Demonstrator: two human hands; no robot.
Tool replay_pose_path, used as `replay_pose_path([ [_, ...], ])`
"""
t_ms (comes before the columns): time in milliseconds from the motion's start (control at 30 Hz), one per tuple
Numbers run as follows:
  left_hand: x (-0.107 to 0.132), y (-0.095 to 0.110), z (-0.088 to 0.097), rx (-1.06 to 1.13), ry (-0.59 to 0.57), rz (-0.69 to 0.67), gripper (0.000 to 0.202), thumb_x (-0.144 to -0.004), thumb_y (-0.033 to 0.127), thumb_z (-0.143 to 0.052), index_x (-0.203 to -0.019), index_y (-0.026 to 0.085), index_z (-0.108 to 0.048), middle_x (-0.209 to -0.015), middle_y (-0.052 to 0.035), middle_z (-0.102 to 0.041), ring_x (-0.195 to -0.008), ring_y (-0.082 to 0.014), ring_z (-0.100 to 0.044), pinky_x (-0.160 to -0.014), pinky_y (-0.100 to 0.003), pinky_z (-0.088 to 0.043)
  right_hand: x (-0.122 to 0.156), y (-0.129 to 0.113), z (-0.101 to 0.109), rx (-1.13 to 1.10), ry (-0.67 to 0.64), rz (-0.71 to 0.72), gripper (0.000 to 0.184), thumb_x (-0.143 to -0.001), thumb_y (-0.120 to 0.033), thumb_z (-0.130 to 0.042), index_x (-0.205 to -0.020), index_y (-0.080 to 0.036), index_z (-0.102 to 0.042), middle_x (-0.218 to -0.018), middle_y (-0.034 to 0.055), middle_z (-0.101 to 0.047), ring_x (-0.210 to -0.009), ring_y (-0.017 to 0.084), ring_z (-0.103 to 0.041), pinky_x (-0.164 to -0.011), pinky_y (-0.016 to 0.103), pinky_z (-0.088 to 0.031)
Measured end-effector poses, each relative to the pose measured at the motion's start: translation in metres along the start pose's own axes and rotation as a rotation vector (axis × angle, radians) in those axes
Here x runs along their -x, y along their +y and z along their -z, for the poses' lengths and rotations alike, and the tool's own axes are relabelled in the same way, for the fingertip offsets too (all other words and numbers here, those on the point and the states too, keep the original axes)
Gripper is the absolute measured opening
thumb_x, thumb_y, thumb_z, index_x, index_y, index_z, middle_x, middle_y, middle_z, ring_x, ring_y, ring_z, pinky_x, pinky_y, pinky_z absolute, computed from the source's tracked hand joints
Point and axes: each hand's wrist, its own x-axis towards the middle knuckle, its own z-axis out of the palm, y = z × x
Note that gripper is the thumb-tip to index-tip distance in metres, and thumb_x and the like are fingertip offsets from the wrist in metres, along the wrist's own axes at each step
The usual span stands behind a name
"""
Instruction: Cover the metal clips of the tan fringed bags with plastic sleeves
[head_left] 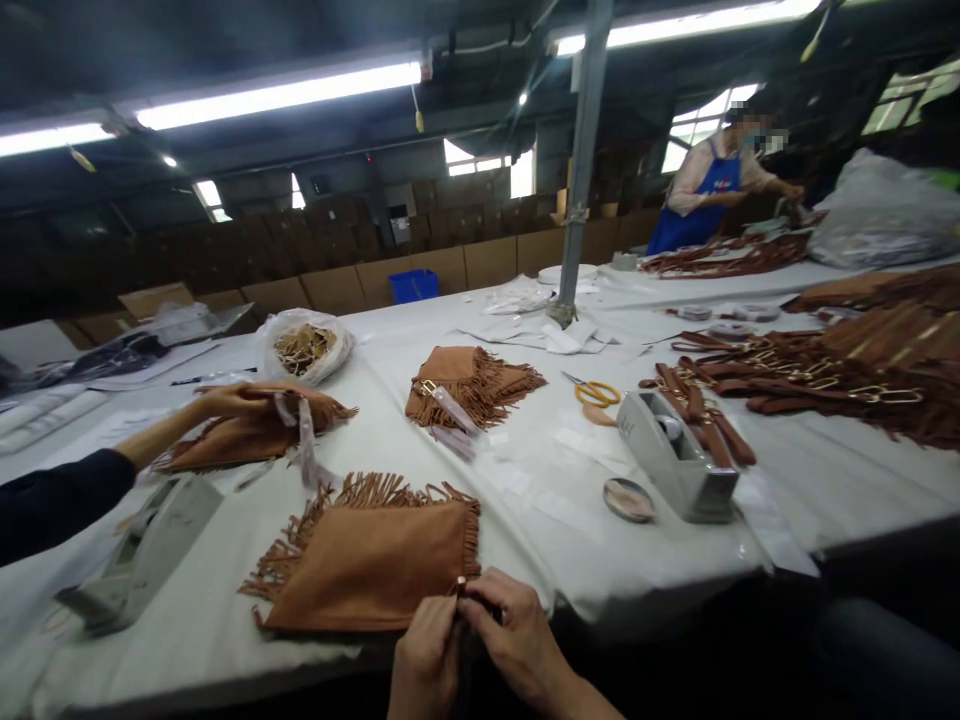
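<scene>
A brown suede-like bag with fringe along its far and side edges lies flat at the table's front edge. At its near right corner, my left hand and my right hand meet with fingers pinched together. A small shiny metal fitting shows between their fingertips. Whether it is joined to the bag is hidden by the fingers. Beyond it lies another fringed bag with a metal clasp and clear wrapping on top.
At left, another person's hand rests on a brown bag. Tape dispensers stand at both sides, with yellow-handled scissors, a small round dish, brown straps and a metal post. Far right, a person in a blue apron works.
</scene>
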Motion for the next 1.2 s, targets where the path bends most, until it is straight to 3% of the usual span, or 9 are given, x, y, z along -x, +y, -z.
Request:
replay_pose_path([
  [100,-0.007,-0.005,-0.012,-0.041,0.111,0.052,0.03,-0.091,0.031,-0.041,-0.102,0.018,-0.066,-0.088,-0.0113,-0.07,-0.081,-0.0201,-0.065,-0.072,-0.028,-0.052,-0.01,0.014,0.037,0.132,0.078,0.022,0.029,-0.091,-0.032,-0.047,-0.075,-0.02,-0.067,-0.073,0.0023,-0.064,-0.07,0.015,-0.06,-0.067,0.024,-0.043],
  [267,-0.03,-0.006,-0.017,0.193,0.169,0.521,0.045,-0.086,0.056,-0.039,-0.076,0.018,-0.062,-0.059,-0.0012,-0.059,-0.048,-0.0146,-0.055,-0.046,-0.023,-0.045,-0.028,0.058,0.148,0.724,0.45,-0.174,0.032,-0.091,-0.031,-0.042,-0.077,-0.017,-0.067,-0.079,0.0083,-0.064,-0.076,0.02,-0.06,-0.072,0.029,-0.041],
  [400,-0.047,-0.005,-0.021,0.292,0.106,0.639,0.051,-0.083,0.063,-0.036,-0.08,0.017,-0.06,-0.06,0.0003,-0.057,-0.043,-0.0134,-0.051,-0.038,-0.023,-0.04,-0.04,0.091,0.201,1.039,0.249,-0.466,0.027,-0.087,-0.033,-0.05,-0.08,-0.016,-0.07,-0.08,0.0119,-0.066,-0.076,0.024,-0.062,-0.065,0.03,-0.039],
  [567,-0.042,-0.032,-0.028,-0.09,-0.031,0.187,0.035,-0.089,0.04,-0.039,-0.097,0.019,-0.066,-0.09,-0.0093,-0.071,-0.082,-0.0218,-0.066,-0.073,-0.03,-0.054,-0.044,0.111,0.206,1.072,0.075,-0.517,0.022,-0.085,-0.021,-0.052,-0.071,-0.013,-0.067,-0.078,0.0146,-0.068,-0.075,0.024,-0.063,-0.063,0.029,-0.036],
  [733,-0.03,-0.054,-0.029,-0.341,-0.124,-0.154,0.035,-0.09,0.026,-0.04,-0.115,0.016,-0.062,-0.096,-0.0118,-0.071,-0.084,-0.0217,-0.067,-0.078,-0.031,-0.055,-0.042,0.1,0.216,1.099,-0.007,-0.439,0.014,-0.082,-0.018,-0.054,-0.077,-0.018,-0.067,-0.073,0.0091,-0.068,-0.074,0.022,-0.064,-0.061,0.027,-0.035],
  [867,-0.031,-0.05,-0.031,-0.389,-0.152,-0.141,0.036,-0.091,0.026,-0.039,-0.117,0.015,-0.061,-0.09,-0.0113,-0.07,-0.08,-0.022,-0.066,-0.075,-0.032,-0.055,-0.059,0.089,0.229,1.151,0.084,-0.435,0.031,-0.09,-0.034,-0.044,-0.076,-0.016,-0.066,-0.08,0.012,-0.067,-0.076,0.024,-0.063,-0.063,0.029,-0.037],
  [1000,-0.038,-0.05,-0.03,-0.306,-0.137,-0.1,0.035,-0.091,0.031,-0.039,-0.109,0.018,-0.066,-0.093,-0.0108,-0.073,-0.082,-0.0218,-0.068,-0.075,-0.03,-0.056,-0.091,0.098,0.228,1.086,0.076,-0.324,0.022,-0.087,-0.018,-0.045,-0.097,-0.018,-0.065,-0.09,0.01,-0.066,-0.082,0.02,-0.06,-0.069,0.027,-0.039],
  [1133,-0.044,-0.044,-0.025,-0.073,-0.069,0.12,0.035,-0.09,0.036,-0.041,-0.108,0.02,-0.066,-0.106,-0.0083,-0.072,-0.098,-0.02,-0.067,-0.086,-0.026,-0.053,-0.114,0.113,0.213,1.041,-0.029,-0.215,0.02,-0.077,-0.004,-0.052,-0.077,-0.018,-0.066,-0.087,0.0097,-0.064,-0.083,0.02,-0.057,-0.073,0.027,-0.038],
  [1200,-0.046,-0.035,-0.025,0.058,-0.028,0.272,0.037,-0.088,0.042,-0.043,-0.108,0.02,-0.065,-0.095,-0.007,-0.074,-0.09,-0.0202,-0.068,-0.082,-0.026,-0.054,-0.118,0.116,0.209,1.014,-0.036,-0.189,0.02,-0.075,-0.002,-0.054,-0.066,-0.017,-0.063,-0.082,0.0097,-0.064,-0.081,0.019,-0.056,-0.074,0.026,-0.038],
])
